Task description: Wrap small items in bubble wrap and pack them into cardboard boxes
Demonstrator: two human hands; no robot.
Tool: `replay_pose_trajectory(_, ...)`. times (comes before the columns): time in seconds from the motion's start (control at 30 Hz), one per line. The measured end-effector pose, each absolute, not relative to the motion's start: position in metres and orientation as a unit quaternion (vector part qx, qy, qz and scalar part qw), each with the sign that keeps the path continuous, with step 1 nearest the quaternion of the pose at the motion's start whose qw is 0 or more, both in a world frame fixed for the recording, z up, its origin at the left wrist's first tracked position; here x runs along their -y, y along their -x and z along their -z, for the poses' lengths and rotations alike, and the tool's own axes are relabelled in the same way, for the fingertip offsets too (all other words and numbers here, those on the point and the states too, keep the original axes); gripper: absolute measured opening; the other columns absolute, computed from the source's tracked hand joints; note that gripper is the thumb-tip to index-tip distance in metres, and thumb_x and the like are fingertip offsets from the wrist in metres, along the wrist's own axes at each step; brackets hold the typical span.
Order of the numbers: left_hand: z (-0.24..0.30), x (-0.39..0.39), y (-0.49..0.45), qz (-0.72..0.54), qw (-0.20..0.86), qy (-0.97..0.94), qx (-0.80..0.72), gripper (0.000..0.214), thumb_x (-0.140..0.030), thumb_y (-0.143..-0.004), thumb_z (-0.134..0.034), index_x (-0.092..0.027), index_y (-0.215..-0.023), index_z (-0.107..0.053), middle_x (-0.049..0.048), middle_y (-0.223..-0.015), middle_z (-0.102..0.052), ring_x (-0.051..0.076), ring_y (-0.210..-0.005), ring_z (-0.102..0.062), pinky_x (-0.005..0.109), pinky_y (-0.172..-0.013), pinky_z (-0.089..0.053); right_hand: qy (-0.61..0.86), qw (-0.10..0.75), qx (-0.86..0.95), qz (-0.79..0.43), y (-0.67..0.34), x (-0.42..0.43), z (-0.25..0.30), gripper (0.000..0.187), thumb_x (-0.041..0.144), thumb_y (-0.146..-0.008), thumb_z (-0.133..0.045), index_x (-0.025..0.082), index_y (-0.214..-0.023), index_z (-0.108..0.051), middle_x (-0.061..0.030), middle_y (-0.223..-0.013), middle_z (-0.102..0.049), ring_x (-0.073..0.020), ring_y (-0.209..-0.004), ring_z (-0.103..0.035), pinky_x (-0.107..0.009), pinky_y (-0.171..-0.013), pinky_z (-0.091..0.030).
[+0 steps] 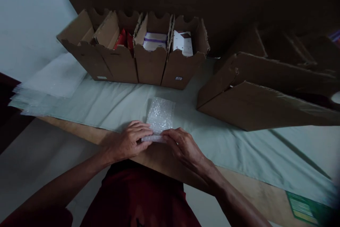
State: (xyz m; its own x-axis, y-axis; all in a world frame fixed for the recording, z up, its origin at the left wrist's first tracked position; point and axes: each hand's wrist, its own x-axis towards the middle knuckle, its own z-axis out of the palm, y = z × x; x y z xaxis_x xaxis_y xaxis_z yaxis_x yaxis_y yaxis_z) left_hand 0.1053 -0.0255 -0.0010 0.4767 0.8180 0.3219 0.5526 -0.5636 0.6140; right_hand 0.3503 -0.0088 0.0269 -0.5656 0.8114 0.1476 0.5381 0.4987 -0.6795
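Note:
A small sheet of bubble wrap (160, 113) lies on the pale green cloth (111, 103) near the table's front edge. Its near end is rolled into a thin bundle. My left hand (130, 140) has its fingers curled over the left part of that roll. My right hand (183, 145) pinches the right part of the roll with fingers bent. What is inside the roll is hidden.
A row of cardboard bins (132, 50) stands at the back, holding red, purple-striped and white packets. A large flattened cardboard box (260, 96) lies to the right. Clear plastic sheets (45, 89) are stacked at the left. A green card (305, 209) sits at the lower right.

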Motion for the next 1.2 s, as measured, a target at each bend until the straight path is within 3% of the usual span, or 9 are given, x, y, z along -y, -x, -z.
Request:
replay_pose_trajectory(0.13, 0.004, 0.019, -0.114, -0.328, 0.304, -0.732, -0.514, 0.02, -0.026, -0.091, -0.063, -0.02, -0.106, -0.075, 0.0043, -0.093, -0.077, 0.018, -0.083, -0.071, 0.03, -0.076, -0.057, 0.455, 0.243, 0.783, -0.347, -0.352, 0.009, -0.021, 0.029, 0.04, -0.101, -0.057, 0.024, -0.123, -0.066, -0.0058, -0.104, -0.076, -0.0218, -0.084, -0.07, -0.034, -0.074, -0.055)
replay_pose_trajectory(0.23, 0.006, 0.007, -0.12, -0.324, 0.341, -0.67, -0.575, 0.031, -0.029, -0.089, -0.065, -0.019, -0.118, -0.07, -0.0002, -0.081, -0.071, 0.014, -0.068, -0.064, 0.024, -0.064, -0.052, 0.484, 0.294, 0.794, -0.223, -0.355, 0.01, -0.008, 0.033, 0.037, -0.099, -0.059, 0.021, -0.129, -0.062, -0.0113, -0.114, -0.073, -0.0265, -0.093, -0.069, -0.039, -0.077, -0.054)
replay_pose_trajectory(0.37, 0.014, -0.008, -0.127, -0.343, 0.262, -0.68, -0.593, 0.052, -0.024, -0.084, -0.07, -0.02, -0.134, -0.061, 0.0028, -0.098, -0.069, 0.015, -0.077, -0.064, 0.028, -0.075, -0.055, 0.462, 0.282, 0.839, -0.062, -0.354, 0.015, -0.003, 0.027, 0.025, -0.099, -0.059, 0.022, -0.125, -0.064, -0.0147, -0.133, -0.066, -0.0314, -0.112, -0.062, -0.047, -0.091, -0.047)
replay_pose_trajectory(0.5, 0.017, -0.01, -0.132, -0.304, 0.168, -0.727, -0.592, 0.039, -0.025, -0.089, -0.068, -0.022, -0.128, -0.064, 0.0074, -0.117, -0.062, 0.019, -0.094, -0.066, 0.032, -0.084, -0.056, 0.39, 0.208, 0.893, -0.085, -0.347, 0.013, 0.002, 0.034, 0.022, -0.096, -0.063, 0.019, -0.13, -0.064, -0.0158, -0.138, -0.064, -0.0323, -0.122, -0.058, -0.05, -0.1, -0.043)
replay_pose_trajectory(0.63, 0.011, -0.004, -0.128, -0.309, 0.162, -0.721, -0.598, 0.031, -0.031, -0.095, -0.061, -0.022, -0.125, -0.066, 0.0076, -0.118, -0.061, 0.017, -0.09, -0.066, 0.029, -0.077, -0.057, 0.385, 0.2, 0.895, -0.102, -0.343, 0.002, 0.008, 0.029, 0.023, -0.102, -0.054, 0.017, -0.127, -0.067, -0.0157, -0.133, -0.068, -0.0304, -0.12, -0.061, -0.047, -0.096, -0.047)
replay_pose_trajectory(0.77, -0.001, 0.01, -0.116, -0.412, 0.273, -0.623, -0.606, 0.045, -0.042, -0.095, -0.061, -0.019, -0.134, -0.059, 0.0105, -0.121, -0.064, 0.016, -0.087, -0.066, 0.028, -0.072, -0.057, 0.419, 0.239, 0.856, -0.188, -0.346, -0.005, 0.004, 0.029, 0.023, -0.104, -0.048, 0.018, -0.121, -0.07, -0.0127, -0.12, -0.075, -0.028, -0.107, -0.069, -0.044, -0.09, -0.051)
replay_pose_trajectory(1.0, -0.003, 0.039, -0.129, -0.509, 0.6, -0.317, -0.529, 0.06, -0.036, -0.083, -0.072, -0.019, -0.137, -0.051, 0.0142, -0.13, -0.065, 0.029, -0.124, -0.064, 0.048, -0.104, -0.054, 0.481, 0.348, 0.611, -0.524, -0.342, 0.009, -0.011, 0.032, 0.044, -0.102, -0.052, 0.02, -0.109, -0.072, -0.0029, -0.085, -0.069, -0.0182, -0.075, -0.063, -0.029, -0.067, -0.049)
replay_pose_trajectory(1.13, 0.003, 0.03, -0.145, -0.509, 0.628, -0.294, -0.509, 0.059, -0.036, -0.079, -0.074, -0.021, -0.132, -0.054, 0.0089, -0.118, -0.067, 0.026, -0.118, -0.065, 0.045, -0.103, -0.054, 0.446, 0.337, 0.56, -0.612, -0.338, 0.022, -0.015, 0.033, 0.047, -0.101, -0.053, 0.02, -0.103, -0.072, -0.0026, -0.085, -0.067, -0.0181, -0.078, -0.062, -0.03, -0.072, -0.051)
replay_pose_trajectory(1.2, 0.0, 0.025, -0.149, -0.52, 0.611, -0.3, -0.515, 0.066, -0.036, -0.077, -0.075, -0.021, -0.137, -0.051, 0.0089, -0.12, -0.066, 0.024, -0.115, -0.064, 0.04, -0.1, -0.054, 0.467, 0.333, 0.575, -0.582, -0.344, 0.025, -0.02, 0.033, 0.048, -0.1, -0.055, 0.021, -0.11, -0.072, -0.0056, -0.098, -0.07, -0.0208, -0.087, -0.065, -0.032, -0.075, -0.053)
